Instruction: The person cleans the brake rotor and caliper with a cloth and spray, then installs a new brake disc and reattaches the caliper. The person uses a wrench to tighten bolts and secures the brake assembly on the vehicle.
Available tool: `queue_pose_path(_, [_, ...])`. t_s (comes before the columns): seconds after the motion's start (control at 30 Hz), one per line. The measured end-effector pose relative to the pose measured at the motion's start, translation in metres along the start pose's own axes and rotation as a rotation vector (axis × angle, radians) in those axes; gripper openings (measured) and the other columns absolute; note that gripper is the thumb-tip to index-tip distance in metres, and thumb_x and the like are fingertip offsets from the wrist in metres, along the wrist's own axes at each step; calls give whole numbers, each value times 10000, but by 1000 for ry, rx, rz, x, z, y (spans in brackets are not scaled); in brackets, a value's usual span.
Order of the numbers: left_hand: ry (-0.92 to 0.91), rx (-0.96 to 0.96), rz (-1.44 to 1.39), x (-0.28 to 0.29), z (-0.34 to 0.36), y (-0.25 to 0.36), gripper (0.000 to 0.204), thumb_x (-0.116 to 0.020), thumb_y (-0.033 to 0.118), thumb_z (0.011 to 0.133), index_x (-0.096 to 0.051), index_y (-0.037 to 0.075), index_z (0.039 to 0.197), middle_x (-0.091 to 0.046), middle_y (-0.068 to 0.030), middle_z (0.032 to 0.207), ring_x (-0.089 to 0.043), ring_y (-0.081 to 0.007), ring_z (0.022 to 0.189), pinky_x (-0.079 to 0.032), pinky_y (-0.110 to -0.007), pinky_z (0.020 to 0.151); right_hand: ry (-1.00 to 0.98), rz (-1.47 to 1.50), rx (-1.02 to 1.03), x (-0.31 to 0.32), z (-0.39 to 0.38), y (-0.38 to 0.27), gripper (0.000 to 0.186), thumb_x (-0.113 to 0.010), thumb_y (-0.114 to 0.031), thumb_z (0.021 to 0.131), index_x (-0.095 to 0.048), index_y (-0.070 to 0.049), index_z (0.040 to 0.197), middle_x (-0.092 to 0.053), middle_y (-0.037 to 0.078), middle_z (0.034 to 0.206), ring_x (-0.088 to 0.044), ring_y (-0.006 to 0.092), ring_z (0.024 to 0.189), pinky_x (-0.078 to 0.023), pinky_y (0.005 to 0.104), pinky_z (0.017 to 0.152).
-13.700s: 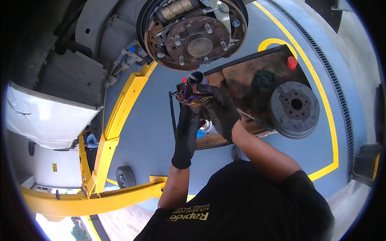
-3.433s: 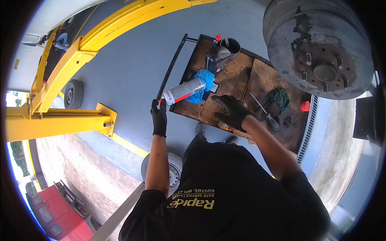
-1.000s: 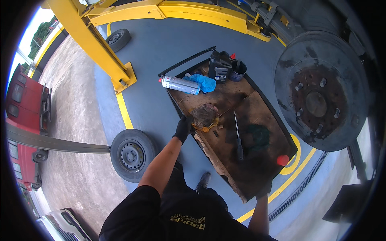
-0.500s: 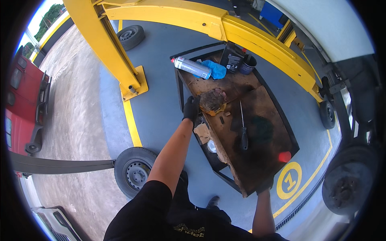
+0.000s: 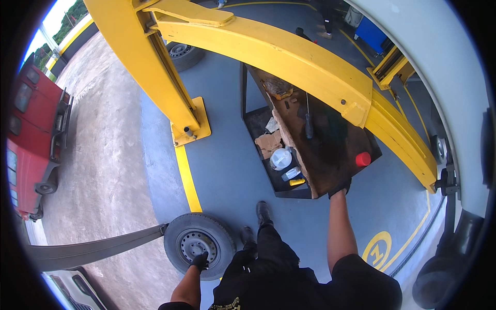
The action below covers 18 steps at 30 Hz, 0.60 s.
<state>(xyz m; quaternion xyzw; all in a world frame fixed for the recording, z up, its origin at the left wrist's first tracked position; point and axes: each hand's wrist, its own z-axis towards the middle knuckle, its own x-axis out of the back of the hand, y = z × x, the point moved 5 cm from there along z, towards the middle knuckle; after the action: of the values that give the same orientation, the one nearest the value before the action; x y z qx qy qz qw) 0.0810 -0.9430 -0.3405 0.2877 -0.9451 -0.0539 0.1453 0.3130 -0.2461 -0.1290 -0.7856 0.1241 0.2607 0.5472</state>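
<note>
My right hand [image 5: 339,187], in a black glove, is closed on the near corner of a trolley [image 5: 330,170] with a stained brown top and dark frame. My left hand [image 5: 200,261], also gloved in black, hangs low over a wheel [image 5: 195,245] on the floor; it holds nothing and its fingers are loosely apart. A screwdriver [image 5: 309,126] with a dark handle lies on the trolley top, and a red cap [image 5: 362,159] sits near its right edge. A dirty brown lump [image 5: 277,89] shows at the far side. The yellow lift arm hides the trolley's far end.
A yellow lift arm [image 5: 268,44] crosses above the trolley from a yellow post [image 5: 150,67]. On the trolley's lower shelf are cardboard [image 5: 269,143] and a clear plastic container [image 5: 281,159]. Another wheel [image 5: 185,56] lies behind the post. A vehicle hangs at the right.
The trolley has moved away from me, its far end now behind the lift arm. My left hand has left the trolley's side and dropped down left. My right hand stays on the near corner.
</note>
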Motion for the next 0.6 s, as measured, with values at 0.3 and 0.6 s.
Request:
queue_pose_path(0.3, [189, 209, -722, 1, -151, -346, 919, -626, 673, 891, -255, 215, 1596, -563, -196, 1376, -614, -331, 1091, -520, -548, 904, -133, 8, -9, -89, 51, -8, 600, -463, -443, 1043, -370, -110, 1533, -453, 88, 1501, -459, 268, 1342, -370, 406, 1124])
queue_pose_path(0.6, [-64, 72, -421, -97, -223, -284, 664, -583, 563, 962, -446, 200, 1501, -629, -83, 1330, -629, -258, 1091, -513, -432, 900, -175, -38, 13, -198, 179, -4, 599, -496, -455, 1025, -404, -122, 1515, -489, 88, 1462, -492, 258, 1300, -396, 416, 1089])
